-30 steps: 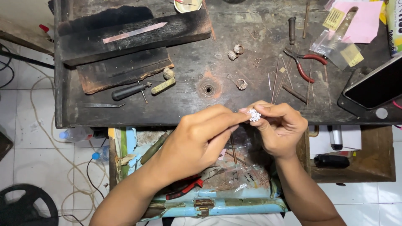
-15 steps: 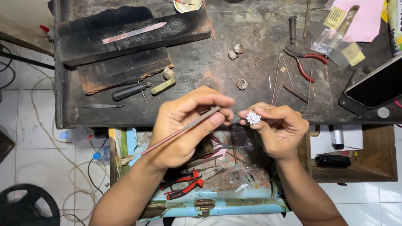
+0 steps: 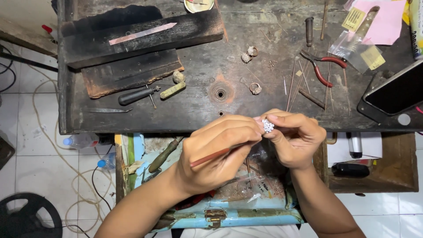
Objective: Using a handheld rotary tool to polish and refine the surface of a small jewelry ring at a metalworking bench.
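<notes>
A dark, scarred wooden workbench [image 3: 198,110] fills the upper part of the view, and below its front edge an open drawer with a worn blue rim [image 3: 246,218] holds scraps and small tools. On the bench lie a charred black block [image 3: 132,33] at upper left, a dark phone [image 3: 394,92] at right, red-handled pliers [image 3: 324,68] and a black-handled tool [image 3: 136,94]. Over the drawer, just before the bench edge, the left hand [image 3: 220,154] has its fingers curled closed around a thin reddish-brown rod [image 3: 213,156], whose tip points toward the other hand. The right hand [image 3: 295,139] pinches a small sparkling stone-set ring [image 3: 268,126] between thumb and fingertips, fingers closed tight on it. Both hands touch at the ring. Three more small rings [image 3: 249,53] lie on the bench, well apart from the hands.
</notes>
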